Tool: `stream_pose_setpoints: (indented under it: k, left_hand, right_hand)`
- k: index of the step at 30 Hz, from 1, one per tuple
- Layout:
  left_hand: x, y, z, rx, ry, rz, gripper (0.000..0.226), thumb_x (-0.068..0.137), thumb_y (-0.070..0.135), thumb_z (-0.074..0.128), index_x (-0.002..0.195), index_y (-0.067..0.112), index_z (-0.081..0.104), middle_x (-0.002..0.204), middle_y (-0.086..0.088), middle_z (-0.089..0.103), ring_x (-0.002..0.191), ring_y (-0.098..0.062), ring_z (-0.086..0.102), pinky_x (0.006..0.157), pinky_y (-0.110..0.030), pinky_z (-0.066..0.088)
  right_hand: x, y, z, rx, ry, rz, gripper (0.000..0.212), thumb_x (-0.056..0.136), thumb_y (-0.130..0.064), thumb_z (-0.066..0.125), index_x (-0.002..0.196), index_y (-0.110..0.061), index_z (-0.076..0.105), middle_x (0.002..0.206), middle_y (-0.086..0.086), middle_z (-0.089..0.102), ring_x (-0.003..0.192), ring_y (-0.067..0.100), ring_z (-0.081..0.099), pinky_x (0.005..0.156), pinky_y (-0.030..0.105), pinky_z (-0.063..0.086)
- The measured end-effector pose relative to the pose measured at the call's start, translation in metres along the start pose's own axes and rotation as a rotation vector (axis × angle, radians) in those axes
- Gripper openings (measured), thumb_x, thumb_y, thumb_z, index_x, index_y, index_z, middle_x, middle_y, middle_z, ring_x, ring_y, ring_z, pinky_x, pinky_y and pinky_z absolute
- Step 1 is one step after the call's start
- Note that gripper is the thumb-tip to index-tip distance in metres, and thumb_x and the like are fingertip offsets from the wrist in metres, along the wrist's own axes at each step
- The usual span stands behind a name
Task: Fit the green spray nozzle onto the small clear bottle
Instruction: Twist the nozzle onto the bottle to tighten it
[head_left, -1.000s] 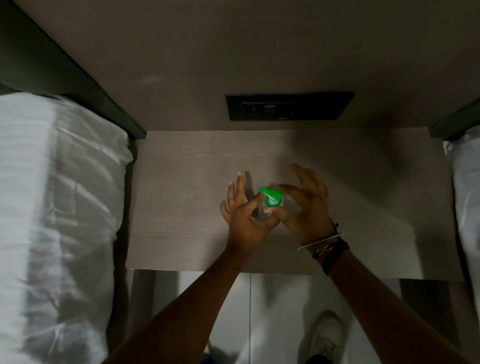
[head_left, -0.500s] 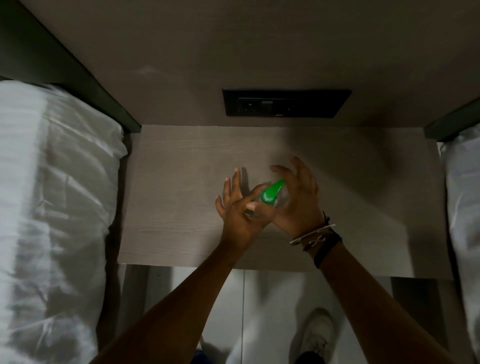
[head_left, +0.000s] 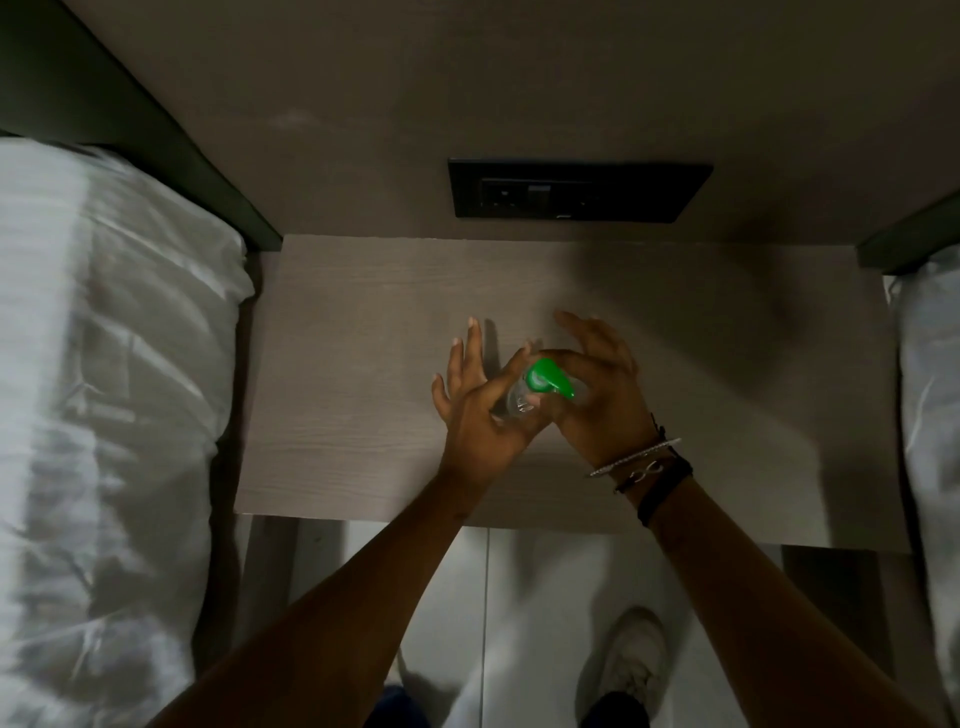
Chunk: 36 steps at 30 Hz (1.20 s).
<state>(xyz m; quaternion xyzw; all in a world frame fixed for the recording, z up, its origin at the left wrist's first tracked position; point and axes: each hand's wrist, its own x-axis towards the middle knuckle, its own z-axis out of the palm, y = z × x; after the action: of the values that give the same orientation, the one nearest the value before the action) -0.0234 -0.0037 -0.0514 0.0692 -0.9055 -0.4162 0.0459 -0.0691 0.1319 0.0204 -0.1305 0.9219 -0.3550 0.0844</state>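
Looking down from the head camera, both hands meet over the middle of the bedside table (head_left: 332, 364), with the bottle (head_left: 518, 401) held between them just above the wood. The left hand (head_left: 480, 410) pinches the clear bottle between thumb and forefinger, its other three fingers fanned out and pointing away toward the socket panel (head_left: 579, 191) on the wall behind the table. The right hand (head_left: 597, 395) curls over the green nozzle (head_left: 545, 378), thumb and forefinger nipping it, remaining fingers loosely arched above.

Now the relation that counts: the nozzle sits on top of the bottle, touching its neck, and its spout points down-right toward the right palm. The bottle's long axis runs almost straight up at the camera, tilted a little, so we see mostly the cap and a sliver of clear shoulder below-left of it. The right hand is nearest the nozzle; the left owns the bottle. Whether the collar is fully seated, I can't tell, since fingers hide the joint.

My read: this is the tightening stage, and the next twist wants the right hand turning while the left holds firm. White bedding (head_left: 104, 415) flanks the table on its left side.
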Motion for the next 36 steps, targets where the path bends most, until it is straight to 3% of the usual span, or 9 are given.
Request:
stream_pose_setpoints:
  k: [4, 7, 10, 16, 22, 25, 27, 30, 36]
  left_hand:
    - [0.003, 0.003, -0.003, -0.021, -0.024, 0.006, 0.059, 0.074, 0.064, 0.055, 0.129, 0.043, 0.05, 0.159, -0.007, 0.007, 0.145, -0.03, -0.003, 0.109, -0.059, -0.003]
    - [0.004, 0.002, -0.005, 0.001, -0.026, 0.016, 0.048, 0.08, 0.052, 0.051, 0.124, 0.036, 0.058, 0.158, -0.009, 0.009, 0.145, -0.031, -0.002, 0.11, -0.062, -0.002]
    - [0.007, 0.002, -0.007, 0.025, -0.039, 0.05, 0.05, 0.075, 0.057, 0.062, 0.119, 0.033, 0.061, 0.158, -0.007, 0.009, 0.145, -0.03, -0.002, 0.109, -0.061, -0.002]
    - [0.011, 0.002, -0.011, 0.024, -0.06, 0.072, 0.055, 0.073, 0.071, 0.053, 0.107, 0.029, 0.067, 0.159, -0.009, 0.012, 0.144, -0.026, -0.004, 0.109, -0.06, -0.003]
    - [0.011, 0.002, -0.013, -0.01, -0.061, 0.064, 0.031, 0.081, 0.052, 0.051, 0.08, 0.025, 0.066, 0.158, -0.006, 0.015, 0.145, -0.025, -0.001, 0.11, -0.058, -0.003]
    - [0.011, 0.003, -0.014, -0.022, -0.079, 0.061, 0.019, 0.083, 0.036, 0.058, 0.09, 0.021, 0.067, 0.158, -0.009, 0.016, 0.145, -0.029, 0.002, 0.111, -0.062, -0.001]
    - [0.014, 0.003, -0.018, 0.025, -0.128, 0.045, 0.026, 0.079, 0.033, 0.06, 0.096, 0.016, 0.068, 0.158, -0.009, 0.012, 0.145, -0.031, 0.001, 0.11, -0.065, 0.001]
    - [0.017, 0.003, -0.021, -0.033, -0.165, 0.056, 0.034, 0.076, 0.04, 0.064, 0.1, 0.017, 0.069, 0.158, -0.006, 0.01, 0.145, -0.031, -0.001, 0.111, -0.062, -0.002]
    - [0.021, -0.004, -0.018, -0.029, -0.167, 0.071, 0.051, 0.074, 0.064, 0.054, 0.118, 0.039, 0.061, 0.156, 0.008, 0.005, 0.144, -0.019, -0.004, 0.11, -0.056, -0.005]
  right_hand:
    - [0.002, -0.001, 0.003, -0.038, 0.083, 0.021, 0.036, 0.061, -0.025, 0.086, 0.091, -0.014, 0.07, 0.137, 0.012, 0.052, 0.134, 0.033, 0.036, 0.103, 0.06, 0.033]
    - [0.002, -0.002, 0.007, -0.058, -0.013, 0.044, 0.057, 0.058, -0.041, 0.084, 0.108, -0.022, 0.064, 0.149, 0.012, 0.037, 0.139, 0.034, 0.027, 0.108, 0.055, 0.024]
    - [0.0, 0.002, 0.006, -0.037, -0.047, -0.021, 0.054, 0.068, -0.025, 0.081, 0.118, -0.025, 0.062, 0.152, 0.01, 0.034, 0.141, 0.037, 0.023, 0.11, 0.062, 0.022]
    - [0.003, 0.0, 0.009, 0.046, 0.109, -0.011, 0.033, 0.063, -0.023, 0.082, 0.094, -0.019, 0.072, 0.133, 0.001, 0.058, 0.138, 0.029, 0.031, 0.108, 0.048, 0.022]
    - [-0.004, -0.014, 0.021, -0.203, 0.291, 0.123, 0.035, 0.061, -0.047, 0.077, 0.078, -0.017, 0.073, 0.103, 0.002, 0.066, 0.116, 0.028, 0.053, 0.087, 0.045, 0.035]
    - [-0.007, -0.019, 0.024, -0.188, 0.331, 0.25, 0.051, 0.052, -0.057, 0.077, 0.08, -0.016, 0.067, 0.116, 0.009, 0.058, 0.113, 0.032, 0.051, 0.088, 0.047, 0.038]
    - [-0.009, -0.016, 0.024, -0.108, 0.246, 0.236, 0.066, 0.053, -0.062, 0.076, 0.103, -0.021, 0.061, 0.137, 0.014, 0.046, 0.127, 0.033, 0.04, 0.099, 0.05, 0.035]
    - [-0.01, -0.006, 0.021, -0.004, 0.077, 0.091, 0.06, 0.07, -0.039, 0.075, 0.125, -0.027, 0.054, 0.153, 0.011, 0.03, 0.14, 0.033, 0.025, 0.111, 0.057, 0.025]
    - [0.0, -0.009, 0.017, -0.087, 0.193, 0.081, 0.031, 0.063, -0.034, 0.081, 0.086, -0.017, 0.07, 0.134, 0.003, 0.057, 0.137, 0.027, 0.034, 0.103, 0.054, 0.032]
